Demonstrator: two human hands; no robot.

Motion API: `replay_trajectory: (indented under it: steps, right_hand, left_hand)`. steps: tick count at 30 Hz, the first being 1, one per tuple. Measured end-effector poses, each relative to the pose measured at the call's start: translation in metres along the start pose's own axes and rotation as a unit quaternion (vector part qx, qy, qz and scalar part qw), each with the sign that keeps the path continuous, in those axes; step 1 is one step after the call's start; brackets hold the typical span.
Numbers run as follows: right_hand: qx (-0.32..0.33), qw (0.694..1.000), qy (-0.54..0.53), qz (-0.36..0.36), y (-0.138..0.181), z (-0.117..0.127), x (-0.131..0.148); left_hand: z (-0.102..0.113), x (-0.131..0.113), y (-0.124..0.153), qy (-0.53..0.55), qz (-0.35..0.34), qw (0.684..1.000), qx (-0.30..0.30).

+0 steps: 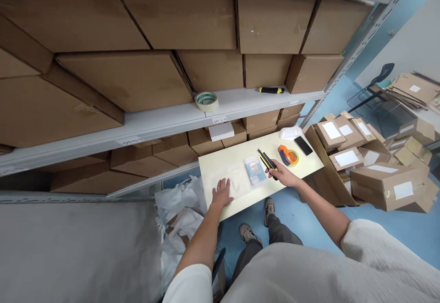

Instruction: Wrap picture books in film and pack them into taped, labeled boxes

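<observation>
My right hand [282, 173] grips a black and yellow utility knife [266, 160] above the pale tabletop [213, 168]. My left hand [222, 194] lies flat, fingers spread, on a white translucent sheet or bag [240, 181]. Between my hands is a flat blue packet with a barcode label [255, 171]; it seems to lie in or on that white wrapping, I cannot tell which. Right of the knife sits an orange tape dispenser [288, 155] with a roll of tape. A black phone [303, 145] rests near the table's right end.
Shelves stacked with cardboard boxes [202, 9] rise behind the table. A tape roll [206, 101] and a second utility knife [271, 90] lie on the shelf edge. Crumpled white wrapping [182, 202] fills the left side. A large carton [323, 181] of labelled boxes stands right.
</observation>
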State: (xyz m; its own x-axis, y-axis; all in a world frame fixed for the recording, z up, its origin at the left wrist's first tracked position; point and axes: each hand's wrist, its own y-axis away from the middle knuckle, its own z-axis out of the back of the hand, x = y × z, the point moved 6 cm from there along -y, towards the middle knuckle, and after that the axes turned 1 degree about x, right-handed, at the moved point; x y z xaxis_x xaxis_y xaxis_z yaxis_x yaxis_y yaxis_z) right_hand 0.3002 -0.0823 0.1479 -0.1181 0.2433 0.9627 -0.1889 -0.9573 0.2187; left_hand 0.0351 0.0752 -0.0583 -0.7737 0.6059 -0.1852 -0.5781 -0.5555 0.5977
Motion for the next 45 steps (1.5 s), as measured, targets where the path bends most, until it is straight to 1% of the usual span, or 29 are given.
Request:
replay_trajectory:
  steps: [2,4,6,8,9,11,13,16,19,22,26,31,33,35,37,38,39,41,43,45]
  right_hand:
    - [0.008,1.000,0.012,0.018,-0.014,0.023,0.015]
    - [-0.012,0.998,0.042,0.042,-0.033,0.051,0.034]
    - [-0.068,0.992,0.083,0.072,-0.056,0.085,0.058]
    - [-0.138,0.976,0.131,0.101,-0.082,0.121,0.085]
    - [-0.164,0.964,0.169,0.121,-0.096,0.137,0.099]
    - [-0.198,0.927,0.268,0.172,-0.125,0.164,0.128]
    - [-0.195,0.885,0.375,0.195,-0.155,0.180,0.146]
    - [-0.172,0.832,0.485,0.207,-0.194,0.193,0.157]
    - [-0.145,0.800,0.542,0.213,-0.221,0.197,0.155]
    - [-0.129,0.790,0.557,0.222,-0.235,0.198,0.151]
    - [-0.126,0.785,0.550,0.255,-0.242,0.199,0.149]
    - [-0.120,0.791,0.546,0.247,-0.251,0.206,0.143]
    - [-0.121,0.795,0.537,0.256,-0.249,0.205,0.143]
    - [-0.139,0.796,0.517,0.282,-0.239,0.199,0.144]
    - [-0.154,0.799,0.493,0.309,-0.222,0.182,0.143]
    - [-0.149,0.803,0.483,0.317,-0.212,0.169,0.140]
    - [-0.135,0.809,0.474,0.320,-0.203,0.153,0.133]
    - [-0.085,0.825,0.460,0.315,-0.184,0.113,0.111]
    - [-0.036,0.845,0.447,0.290,-0.167,0.067,0.078]
    - [0.027,0.862,0.436,0.256,-0.153,0.019,0.036]
  left_hand:
    - [0.001,0.000,-0.001,-0.004,0.008,1.000,0.009]
    - [0.002,-0.001,-0.002,-0.010,0.013,1.000,0.008]
    - [0.003,-0.001,-0.003,-0.016,0.024,0.999,0.015]
    - [0.004,0.000,-0.004,-0.019,0.033,0.999,0.017]
    - [0.004,0.000,-0.005,-0.019,0.037,0.999,0.018]
    - [0.005,0.000,-0.005,-0.018,0.043,0.999,0.019]
    - [0.005,0.000,-0.006,-0.017,0.047,0.999,0.021]
    - [0.006,-0.001,-0.007,-0.018,0.055,0.998,0.024]
    - [0.006,-0.001,-0.007,-0.022,0.068,0.997,0.029]
    - [0.006,-0.002,-0.007,-0.021,0.076,0.996,0.034]
    - [0.005,-0.002,-0.008,-0.019,0.078,0.996,0.036]
    - [0.004,-0.001,-0.010,-0.019,0.078,0.996,0.036]
    - [0.003,-0.002,-0.011,-0.017,0.073,0.997,0.031]
    - [0.004,-0.003,-0.011,-0.017,0.066,0.997,0.026]
    - [0.004,-0.004,-0.011,-0.020,0.064,0.997,0.025]
    - [0.004,-0.005,-0.011,-0.021,0.067,0.997,0.028]
    - [0.004,-0.005,-0.011,-0.018,0.064,0.997,0.030]
    - [0.005,-0.006,-0.010,-0.006,0.054,0.998,0.020]
    - [0.004,-0.006,-0.009,0.002,0.046,0.999,0.021]
    - [0.004,-0.006,-0.008,0.016,0.036,0.999,0.020]
